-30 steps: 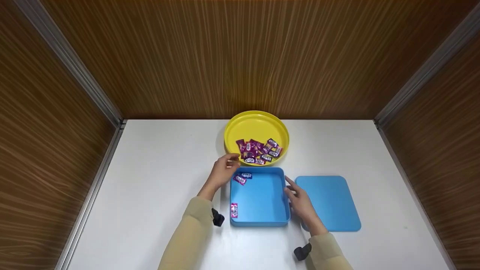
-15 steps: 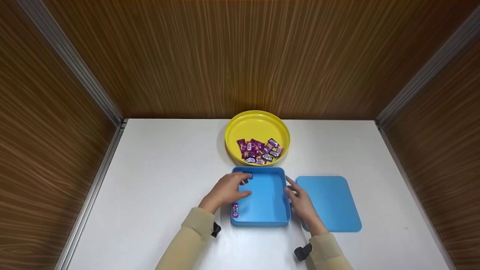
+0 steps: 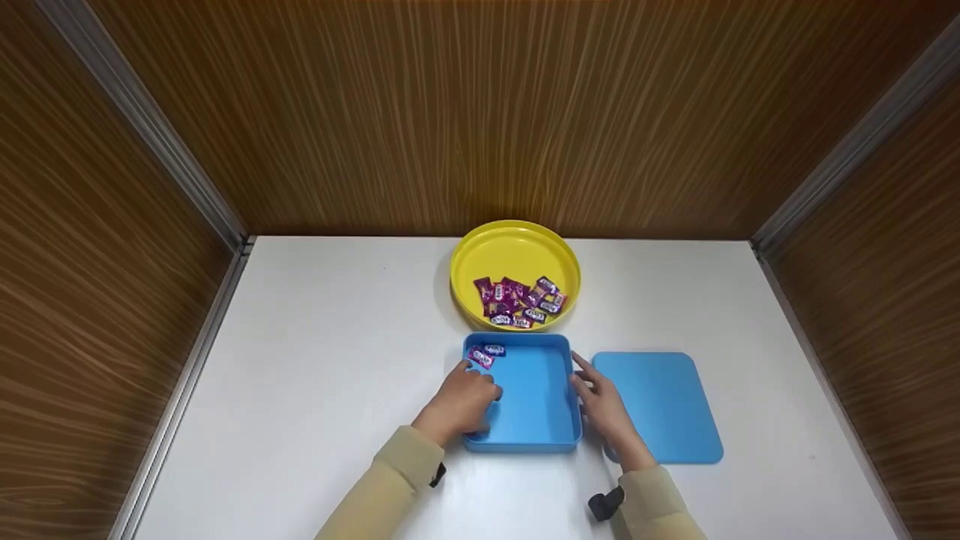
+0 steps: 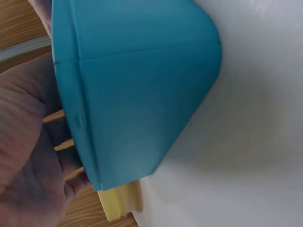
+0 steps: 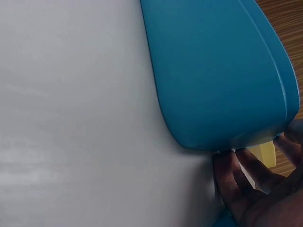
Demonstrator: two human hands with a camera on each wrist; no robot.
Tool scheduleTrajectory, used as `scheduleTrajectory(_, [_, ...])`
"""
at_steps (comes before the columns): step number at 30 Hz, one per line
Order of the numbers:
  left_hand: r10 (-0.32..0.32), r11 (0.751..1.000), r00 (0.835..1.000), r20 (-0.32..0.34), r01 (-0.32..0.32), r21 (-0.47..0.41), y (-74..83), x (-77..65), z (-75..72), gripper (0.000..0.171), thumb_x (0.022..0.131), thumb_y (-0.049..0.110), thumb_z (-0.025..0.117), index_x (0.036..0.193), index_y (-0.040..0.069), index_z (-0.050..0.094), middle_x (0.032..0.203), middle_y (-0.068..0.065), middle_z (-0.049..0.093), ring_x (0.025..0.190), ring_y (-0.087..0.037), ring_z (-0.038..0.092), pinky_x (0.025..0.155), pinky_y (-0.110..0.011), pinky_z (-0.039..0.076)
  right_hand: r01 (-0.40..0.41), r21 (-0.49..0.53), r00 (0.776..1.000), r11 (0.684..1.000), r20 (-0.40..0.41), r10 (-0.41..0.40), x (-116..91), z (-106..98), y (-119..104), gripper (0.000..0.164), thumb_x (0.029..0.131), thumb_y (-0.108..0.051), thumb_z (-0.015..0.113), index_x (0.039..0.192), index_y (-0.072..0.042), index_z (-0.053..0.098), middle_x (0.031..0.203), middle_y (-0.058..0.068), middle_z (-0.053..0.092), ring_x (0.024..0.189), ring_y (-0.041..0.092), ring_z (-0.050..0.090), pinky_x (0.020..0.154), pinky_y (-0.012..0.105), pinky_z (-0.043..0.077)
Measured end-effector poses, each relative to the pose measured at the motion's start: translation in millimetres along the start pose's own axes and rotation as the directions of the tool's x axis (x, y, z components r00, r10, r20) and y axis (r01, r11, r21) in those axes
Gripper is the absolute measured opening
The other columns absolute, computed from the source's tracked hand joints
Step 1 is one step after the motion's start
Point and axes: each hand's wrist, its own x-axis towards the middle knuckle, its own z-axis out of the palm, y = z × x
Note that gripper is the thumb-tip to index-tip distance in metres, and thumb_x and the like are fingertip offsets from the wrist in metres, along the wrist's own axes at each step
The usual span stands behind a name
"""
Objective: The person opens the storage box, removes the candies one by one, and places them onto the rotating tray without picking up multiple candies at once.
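My left hand [image 3: 463,401] reaches over the left wall of a square blue box [image 3: 536,397], its thumb low in the near left corner. The hand covers that corner, so whether it pinches the candy there is hidden. In the left wrist view the fingers [image 4: 59,130] pass behind the box wall. Two wrapped candies [image 3: 482,357] lie in the far left corner. On the other side, my right hand [image 3: 604,405] touches the outside of the right wall with extended fingers. Several purple and pink candies [image 3: 514,296] lie in a round yellow tray [image 3: 510,244].
A flat blue lid [image 3: 664,409] lies on the white table [image 3: 337,322], right of the box. The yellow tray stands right behind the box, near the wood-grain back wall [image 3: 480,120]. More wood-grain panels close off both sides.
My left hand has moved from the box's far left corner, by the tray, toward me to the near left corner, covering the candy there. My right hand stays still.
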Motion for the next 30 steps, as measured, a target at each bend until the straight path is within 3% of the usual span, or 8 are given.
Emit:
scheduleTrajectory(7, [-0.012,0.998,0.998,0.064,0.008,0.063,3.2,-2.1,5.4,0.036,0.072,0.028,0.086,0.105,0.018,0.074,0.096,-0.002,0.069,0.094,-0.021,0.063,0.11,-0.048,0.031,-0.039,-0.003,0.999,0.999,0.012,0.039,0.4,-0.6,-0.1,0.05,0.104,-0.025,0.049,0.153,-0.021,0.037,0.141,0.023,0.047,0.123,0.044,0.051,0.091,0.055,0.05])
scheduleTrajectory(15, [-0.055,0.995,0.992,0.11,0.045,0.084,6.7,-0.4,7.1,0.039,0.08,0.015,0.079,0.117,0.019,0.07,0.109,-0.005,0.067,0.107,-0.023,0.061,0.113,-0.048,0.027,-0.057,0.0,0.998,0.998,0.021,0.057,0.9,-1.6,0.2,0.051,0.104,-0.027,0.049,0.153,-0.023,0.037,0.142,0.021,0.046,0.125,0.043,0.05,0.093,0.055,0.048])
scheduleTrajectory(22, [-0.069,0.993,0.992,0.109,0.058,0.101,6.7,-0.4,8.7,0.033,0.083,0.013,0.076,0.115,0.019,0.071,0.107,-0.005,0.068,0.105,-0.022,0.062,0.114,-0.047,0.026,-0.045,-0.002,0.999,0.999,0.021,0.045,1.3,-0.8,0.7,0.051,0.104,-0.027,0.049,0.153,-0.023,0.036,0.143,0.022,0.046,0.125,0.044,0.049,0.093,0.056,0.048])
scheduleTrajectory(30, [-0.054,0.992,0.994,0.099,0.042,0.117,7.5,-1.1,5.6,0.029,0.085,0.011,0.073,0.113,0.017,0.071,0.102,-0.006,0.069,0.096,-0.023,0.065,0.112,-0.048,0.029,0.0,0.04,1.0,0.999,0.001,0.0,0.8,0.2,0.1,0.049,0.104,-0.019,0.05,0.152,-0.015,0.039,0.134,0.024,0.052,0.118,0.042,0.055,0.089,0.054,0.051])
